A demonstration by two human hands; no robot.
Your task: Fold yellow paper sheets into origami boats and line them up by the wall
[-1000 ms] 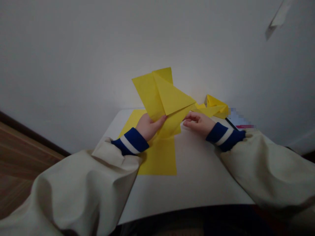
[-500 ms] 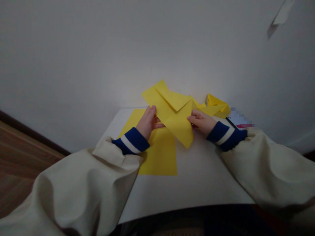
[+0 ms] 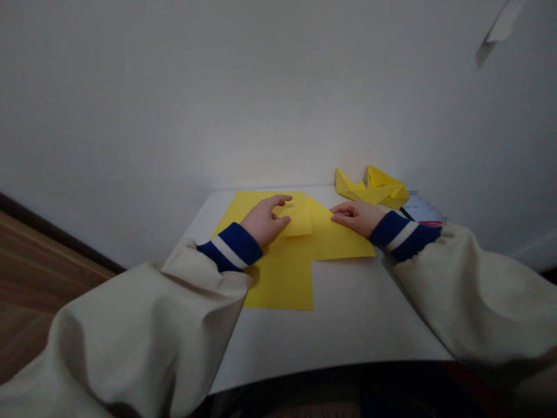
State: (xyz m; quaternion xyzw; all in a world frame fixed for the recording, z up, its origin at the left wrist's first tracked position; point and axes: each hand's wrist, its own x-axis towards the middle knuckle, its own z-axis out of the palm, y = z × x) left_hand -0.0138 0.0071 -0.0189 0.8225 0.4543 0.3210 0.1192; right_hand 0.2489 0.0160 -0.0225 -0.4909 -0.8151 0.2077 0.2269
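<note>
A partly folded yellow paper lies flat on the white table, overlapping a flat yellow sheet beneath it. My left hand rests on the folded paper's left part, fingers curved and slightly apart, pressing it down. My right hand lies on the paper's right side, its fingers stretched toward the middle fold. Both arms wear cream sleeves with blue-and-white cuffs.
Finished yellow paper boats stand at the table's far right against the white wall. A blurred object with a red strip sits behind my right wrist. Wooden floor shows at the left.
The folded paper, held up in the air between both hands, has come down and now lies flat on the table. Both hands have lowered onto it.
</note>
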